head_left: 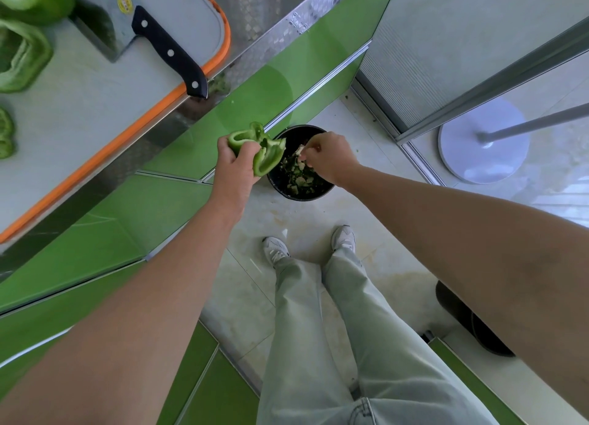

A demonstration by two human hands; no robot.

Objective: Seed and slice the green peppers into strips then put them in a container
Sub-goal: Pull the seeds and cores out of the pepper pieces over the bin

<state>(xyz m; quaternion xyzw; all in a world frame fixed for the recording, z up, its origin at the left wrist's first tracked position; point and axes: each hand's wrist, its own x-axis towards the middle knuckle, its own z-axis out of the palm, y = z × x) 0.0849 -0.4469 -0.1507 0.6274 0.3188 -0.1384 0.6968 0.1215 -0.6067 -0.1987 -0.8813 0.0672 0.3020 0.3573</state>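
My left hand [234, 166] grips an opened green pepper piece [264, 152] over the rim of a black waste bin [288, 193] on the floor. My right hand [328, 160] hovers above the bin with its fingers curled, pinching what looks like a pale bit of pepper core [300, 152]. Pepper scraps lie inside the bin. On the white cutting board [89, 105] at the upper left lie cut green pepper halves [22, 54] and a cleaver [153, 38] with a black handle.
Green cabinet fronts [153, 220] run below the metal counter edge. My legs and shoes [277, 249] stand on the pale tiled floor. A white round stand base [484, 141] sits at right behind a glass door frame. Another dark bin [468, 319] is low right.
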